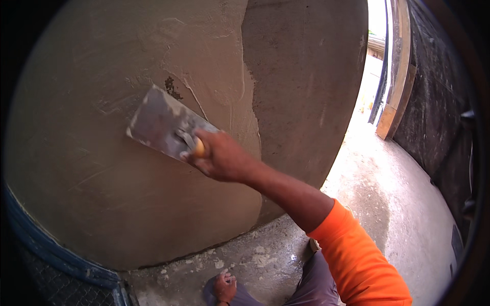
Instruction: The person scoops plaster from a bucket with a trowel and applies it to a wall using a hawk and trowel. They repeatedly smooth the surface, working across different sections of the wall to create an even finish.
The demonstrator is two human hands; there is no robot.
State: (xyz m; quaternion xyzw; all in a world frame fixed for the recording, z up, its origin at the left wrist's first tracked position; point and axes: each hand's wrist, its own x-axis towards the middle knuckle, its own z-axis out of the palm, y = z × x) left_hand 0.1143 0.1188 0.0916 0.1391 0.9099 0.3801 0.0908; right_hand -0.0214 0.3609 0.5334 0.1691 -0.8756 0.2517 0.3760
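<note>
My right hand [217, 158] is closed around the yellowish handle of a rectangular steel plastering trowel [157, 122]. The trowel's blade lies against a wall coated in wet grey-brown plaster [127, 204], tilted with its upper left corner raised. Just above the blade, a small dark rough patch [173, 87] breaks the coat, and a thin ridge of plaster runs down to the blade's right. Farther right, the wet coat ends in a ragged edge against darker wall [306, 92]. Low in view, my left hand [225, 286] rests on my knee with fingers curled in and nothing visible in them.
Plaster splashes dot the concrete floor [255, 255] along the wall's foot. A blue frame with wire mesh [66, 262] stands at lower left. To the right are a bright opening [375, 76], wooden boards [395, 102] and a dark, dusty sheet-like surface [439, 86].
</note>
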